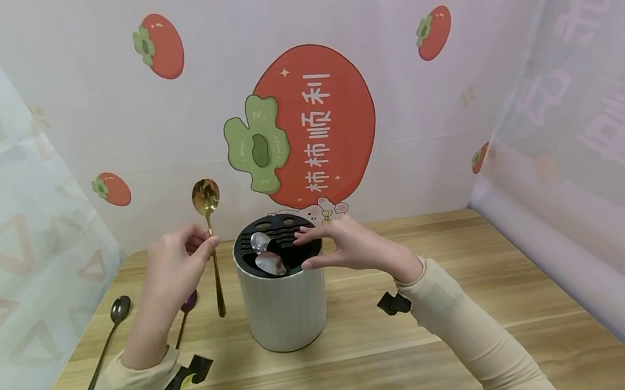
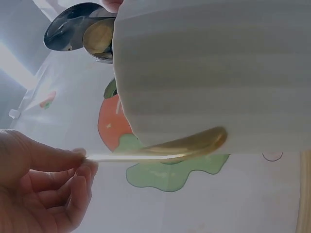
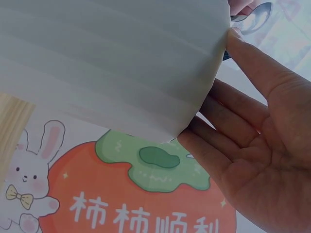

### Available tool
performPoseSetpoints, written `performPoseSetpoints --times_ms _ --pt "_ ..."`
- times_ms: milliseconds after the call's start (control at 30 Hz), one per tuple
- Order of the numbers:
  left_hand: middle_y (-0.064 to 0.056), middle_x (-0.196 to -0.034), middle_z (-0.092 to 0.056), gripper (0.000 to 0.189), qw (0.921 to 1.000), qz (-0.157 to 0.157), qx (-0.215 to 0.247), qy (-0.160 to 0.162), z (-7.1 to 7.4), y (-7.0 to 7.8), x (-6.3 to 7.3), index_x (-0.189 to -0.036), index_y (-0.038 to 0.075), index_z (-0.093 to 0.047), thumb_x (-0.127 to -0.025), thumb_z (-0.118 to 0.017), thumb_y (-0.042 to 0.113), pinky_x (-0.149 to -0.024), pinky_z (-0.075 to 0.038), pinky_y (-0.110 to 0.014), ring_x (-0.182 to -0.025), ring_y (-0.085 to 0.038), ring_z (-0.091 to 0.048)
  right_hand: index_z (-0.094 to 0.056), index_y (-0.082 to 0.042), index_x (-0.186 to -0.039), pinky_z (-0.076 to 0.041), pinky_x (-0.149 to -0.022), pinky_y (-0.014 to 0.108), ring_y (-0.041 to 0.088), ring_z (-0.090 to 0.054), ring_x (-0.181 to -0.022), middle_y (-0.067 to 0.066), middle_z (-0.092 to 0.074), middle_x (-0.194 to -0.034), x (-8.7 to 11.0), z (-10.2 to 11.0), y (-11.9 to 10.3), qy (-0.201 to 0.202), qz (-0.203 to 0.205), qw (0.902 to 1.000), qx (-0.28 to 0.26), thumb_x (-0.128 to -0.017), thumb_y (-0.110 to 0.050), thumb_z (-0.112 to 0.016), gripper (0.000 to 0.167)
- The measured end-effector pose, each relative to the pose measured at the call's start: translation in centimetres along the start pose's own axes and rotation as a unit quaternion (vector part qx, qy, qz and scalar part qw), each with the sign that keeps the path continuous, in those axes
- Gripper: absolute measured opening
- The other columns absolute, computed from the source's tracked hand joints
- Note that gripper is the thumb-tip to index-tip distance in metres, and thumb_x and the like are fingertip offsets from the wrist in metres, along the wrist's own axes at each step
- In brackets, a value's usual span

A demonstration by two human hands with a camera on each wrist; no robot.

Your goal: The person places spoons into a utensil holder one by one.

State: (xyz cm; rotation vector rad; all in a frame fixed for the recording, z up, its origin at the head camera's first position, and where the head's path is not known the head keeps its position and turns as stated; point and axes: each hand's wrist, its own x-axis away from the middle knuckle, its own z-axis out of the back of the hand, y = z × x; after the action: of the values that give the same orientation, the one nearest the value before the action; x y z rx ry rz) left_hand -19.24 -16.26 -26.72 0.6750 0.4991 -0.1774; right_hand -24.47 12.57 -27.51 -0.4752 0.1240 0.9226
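My left hand (image 1: pixel 174 270) pinches a gold spoon (image 1: pixel 206 196) by its handle. The spoon stands upright, bowl upward, left of a white ribbed utensil holder (image 1: pixel 285 315) and apart from it. In the left wrist view the lower part of its handle (image 2: pixel 194 145) lies across the view of the holder's wall. On the right, my right hand (image 1: pixel 352 245) rests at the holder's rim, thumb at the front edge and fingers stretched over the slotted black lid (image 1: pixel 261 226). Two silver spoons (image 1: pixel 270 263) poke up from the lid; their handles are hidden inside.
A dark spoon (image 1: pixel 121 309) lies on the wooden table (image 1: pixel 365 367) at the left. Closer to the holder is a purple spoon (image 1: pixel 189 302), partly hidden by my left wrist. A printed cloth (image 1: pixel 408 128) hangs behind the table and along both sides.
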Motion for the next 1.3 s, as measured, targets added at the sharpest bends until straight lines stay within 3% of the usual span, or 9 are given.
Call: performPoseSetpoints --times_ms 100,267,500,700,867,1000,1100,1200,1300 --pt "-0.009 -0.073 -0.066 0.013 0.9999 -0.001 0.010 0.008 0.0 0.3 0.0 -0.086 0.004 -0.065 -0.090 -0.064 0.016 -0.064 -0.044 -0.031 -0.069 -0.021 -0.058 -0.068 -0.015 -0.119 -0.040 -0.064 0.019 0.008 -0.065 -0.096 0.001 -0.065 -0.122 0.0 0.0 0.1 0.002 0.002 1.0000 0.001 -0.082 -0.040 -0.071 0.045" --pt "-0.009 -0.074 -0.065 0.013 0.9997 -0.003 0.016 0.020 0.0 0.5 -0.3 -0.087 0.004 -0.065 -0.091 -0.063 0.017 -0.063 -0.044 -0.028 -0.068 -0.020 -0.057 -0.067 -0.016 -0.120 -0.039 -0.062 0.020 0.009 -0.066 -0.091 0.001 -0.065 -0.123 -0.1 0.0 0.1 -0.001 -0.002 1.0000 0.000 -0.082 -0.040 -0.072 0.045" --pt "-0.010 -0.075 -0.065 0.015 0.9979 -0.013 0.032 0.055 0.1 1.1 -0.7 -0.087 0.003 -0.065 -0.091 -0.063 0.017 -0.059 -0.042 -0.019 -0.068 -0.019 -0.055 -0.068 -0.015 -0.119 -0.044 -0.070 0.020 0.010 -0.060 -0.114 0.001 -0.066 -0.121 -0.1 0.0 0.2 0.002 0.002 1.0000 -0.004 -0.082 -0.038 -0.072 0.044" --pt "-0.011 -0.075 -0.065 0.019 0.9950 -0.016 0.052 0.084 0.3 1.5 -1.1 -0.088 0.001 -0.065 -0.092 -0.063 0.020 -0.058 -0.040 -0.014 -0.068 -0.018 -0.055 -0.068 -0.015 -0.119 -0.049 -0.079 0.022 0.011 -0.058 -0.117 0.000 -0.066 -0.121 -0.1 -0.1 0.1 0.003 0.003 1.0000 -0.003 -0.082 -0.039 -0.072 0.044" --pt "-0.010 -0.074 -0.066 0.019 0.9910 -0.023 0.066 0.114 0.4 1.8 -1.5 -0.088 0.002 -0.066 -0.092 -0.063 0.021 -0.058 -0.040 -0.012 -0.066 -0.012 -0.055 -0.068 -0.015 -0.119 -0.049 -0.079 0.023 0.012 -0.059 -0.117 0.001 -0.066 -0.121 0.0 -0.1 0.1 0.003 0.005 1.0000 -0.004 -0.083 -0.039 -0.072 0.044" --pt "-0.011 -0.073 -0.066 0.018 0.9858 -0.034 0.080 0.144 0.4 2.1 -1.8 -0.087 0.000 -0.066 -0.090 -0.065 0.018 -0.057 -0.040 -0.011 -0.062 -0.003 -0.053 -0.067 -0.015 -0.120 -0.047 -0.075 0.021 0.010 -0.062 -0.110 0.000 -0.066 -0.121 0.0 0.0 0.1 0.001 0.001 1.0000 -0.002 -0.083 -0.040 -0.071 0.045" --pt "-0.011 -0.072 -0.067 0.019 0.9819 -0.038 0.091 0.162 0.4 2.2 -1.9 -0.087 -0.001 -0.067 -0.090 -0.066 0.018 -0.057 -0.040 -0.010 -0.062 0.001 -0.052 -0.067 -0.016 -0.120 -0.043 -0.068 0.020 0.006 -0.065 -0.084 0.000 -0.065 -0.122 -0.1 0.0 0.2 -0.001 -0.002 1.0000 0.001 -0.083 -0.040 -0.071 0.045" --pt "-0.011 -0.073 -0.067 0.020 0.9792 -0.035 0.100 0.173 0.5 2.4 -2.1 -0.087 0.000 -0.067 -0.090 -0.066 0.019 -0.059 -0.040 -0.009 -0.063 0.001 -0.052 -0.067 -0.016 -0.121 -0.039 -0.064 0.021 0.002 -0.055 -0.060 0.000 -0.065 -0.122 -0.1 -0.1 0.2 -0.003 -0.003 1.0000 0.004 -0.083 -0.039 -0.071 0.045" --pt "-0.011 -0.074 -0.068 0.020 0.9769 -0.032 0.111 0.180 0.5 2.6 -2.1 -0.087 0.000 -0.067 -0.089 -0.067 0.020 -0.060 -0.041 -0.009 -0.063 0.001 -0.053 -0.067 -0.016 -0.121 -0.039 -0.064 0.020 -0.001 -0.054 -0.059 0.000 -0.065 -0.122 -0.1 -0.1 0.2 -0.003 -0.003 1.0000 0.002 -0.083 -0.040 -0.071 0.045"
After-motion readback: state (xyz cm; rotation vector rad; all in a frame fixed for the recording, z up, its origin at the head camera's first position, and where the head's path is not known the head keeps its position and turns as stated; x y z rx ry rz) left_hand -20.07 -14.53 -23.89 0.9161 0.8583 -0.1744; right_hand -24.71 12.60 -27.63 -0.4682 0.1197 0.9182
